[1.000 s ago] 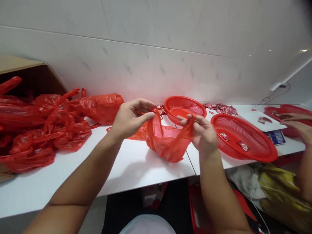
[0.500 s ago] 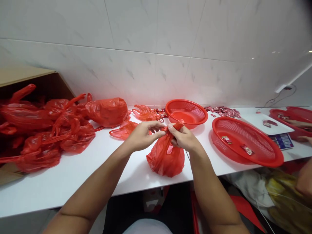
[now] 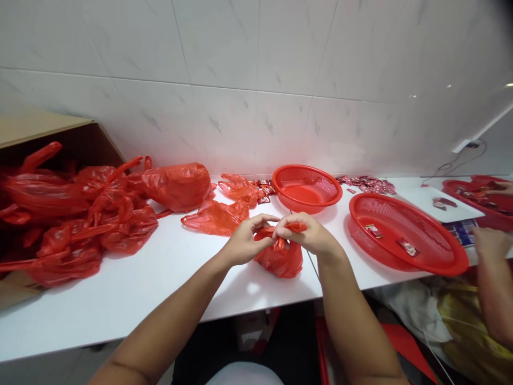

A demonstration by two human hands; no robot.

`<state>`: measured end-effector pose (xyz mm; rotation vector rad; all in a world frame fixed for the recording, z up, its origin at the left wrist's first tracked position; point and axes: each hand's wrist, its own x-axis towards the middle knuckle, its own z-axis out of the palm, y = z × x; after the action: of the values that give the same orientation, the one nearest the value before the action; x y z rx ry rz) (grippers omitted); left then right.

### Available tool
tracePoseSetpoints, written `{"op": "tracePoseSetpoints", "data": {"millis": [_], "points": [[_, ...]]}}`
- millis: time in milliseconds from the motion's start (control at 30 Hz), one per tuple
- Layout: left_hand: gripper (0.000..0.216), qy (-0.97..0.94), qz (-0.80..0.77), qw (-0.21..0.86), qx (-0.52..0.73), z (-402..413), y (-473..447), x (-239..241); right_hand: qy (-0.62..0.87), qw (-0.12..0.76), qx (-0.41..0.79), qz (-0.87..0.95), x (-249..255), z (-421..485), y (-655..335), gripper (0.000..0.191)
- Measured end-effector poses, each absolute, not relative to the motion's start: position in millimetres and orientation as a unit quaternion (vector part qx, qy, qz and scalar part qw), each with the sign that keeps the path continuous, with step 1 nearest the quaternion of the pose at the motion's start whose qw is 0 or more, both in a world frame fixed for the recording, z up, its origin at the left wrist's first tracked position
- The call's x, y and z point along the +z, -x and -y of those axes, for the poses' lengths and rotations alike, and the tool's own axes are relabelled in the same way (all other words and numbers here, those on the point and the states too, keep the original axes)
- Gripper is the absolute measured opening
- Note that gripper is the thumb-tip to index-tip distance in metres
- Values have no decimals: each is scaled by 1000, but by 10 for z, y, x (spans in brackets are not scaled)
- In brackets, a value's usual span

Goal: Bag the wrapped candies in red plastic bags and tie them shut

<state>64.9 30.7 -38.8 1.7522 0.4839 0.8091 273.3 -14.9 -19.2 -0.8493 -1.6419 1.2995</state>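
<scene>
A filled red plastic bag (image 3: 282, 262) rests on the white table in front of me, its top gathered and twisted. My left hand (image 3: 250, 240) is closed on the bag's handles from the left, thumb and fingers pinching the plastic. From the right, my right hand (image 3: 306, 232) grips the other part of the handles, with a strip of red plastic showing between its fingers. Both sets of fingertips meet above the bag. Its contents are hidden. A flat, loose red bag (image 3: 218, 216) lies just left of my left hand.
Several filled red bags (image 3: 128, 224) spill from a cardboard box (image 3: 48, 128) at left. A round red basket (image 3: 306, 203) stands behind my hands. A larger basket (image 3: 404, 262) with two small packets is at right. A co-worker's hand (image 3: 491, 246) is at far right.
The bag's top has been drawn down and gathered tighter, and the bag sits slightly higher on the table. Both hands have lowered a little. The co-worker's arm has come further into view.
</scene>
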Motion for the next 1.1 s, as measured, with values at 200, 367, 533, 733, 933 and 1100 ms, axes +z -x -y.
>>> {"op": "tracePoseSetpoints", "data": {"millis": [200,367,533,733,933,1100], "points": [[40,-676,-213,645,285,-326,-502,-366,415,470,269,731,-301,259,-2711,6],[56,-594,-210,746,214,-282,-492,-436,377,509,100,767,-595,255,-2524,20],[37,-684,-251,642,241,-332,-389,-454,356,520,79,773,-714,326,-2502,25],[33,-756,-405,419,298,-465,163,-516,475,540,115,686,-979,630,-2905,18],[32,-759,-399,395,331,-312,181,-469,464,505,297,664,-936,765,-2888,47],[21,-784,-293,406,368,-20,-104,-215,408,392,411,715,-703,510,-2373,40]]}}
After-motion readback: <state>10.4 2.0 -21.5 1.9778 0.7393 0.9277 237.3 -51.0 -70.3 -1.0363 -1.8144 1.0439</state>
